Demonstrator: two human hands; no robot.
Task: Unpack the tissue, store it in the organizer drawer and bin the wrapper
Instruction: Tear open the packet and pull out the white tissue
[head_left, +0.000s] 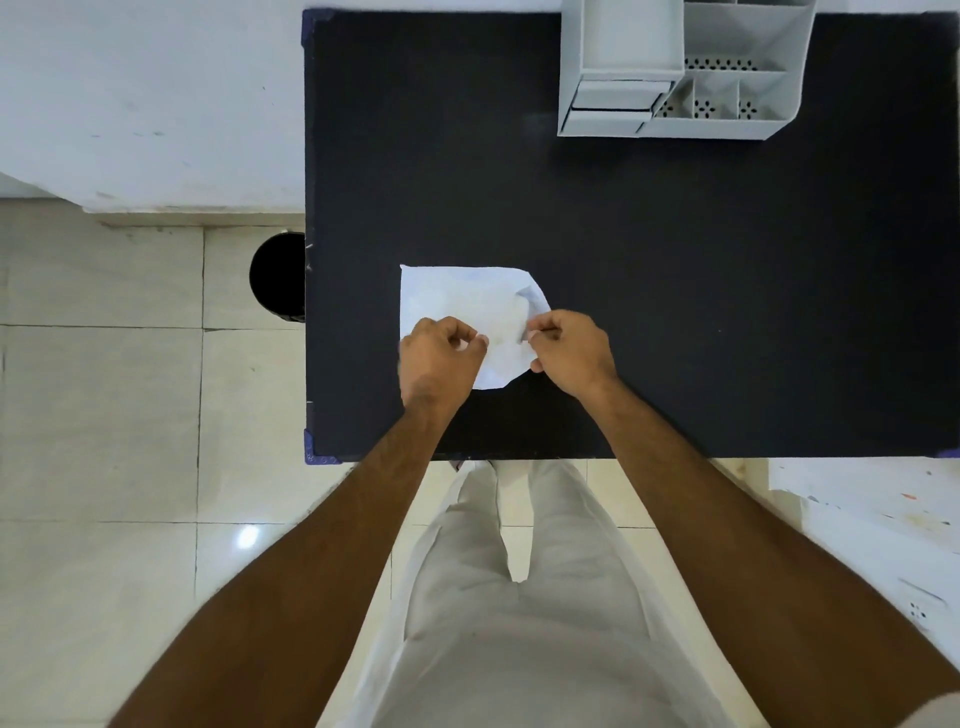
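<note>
A white tissue (467, 299) lies spread flat on the black table (675, 286), near its front left. Its right side is lifted and folded inward. My left hand (439, 358) rests on the tissue's near left part with fingers curled, pinching it. My right hand (569, 351) pinches the tissue's right edge between thumb and fingers. A grey organizer (680, 67) with small drawers (615, 101) on its left side stands at the table's far right. No wrapper is visible.
A black round bin (278, 275) stands on the tiled floor just left of the table's edge. A white wall runs along the far left. My light trousers fill the bottom middle, and a white surface with paint marks lies at the right.
</note>
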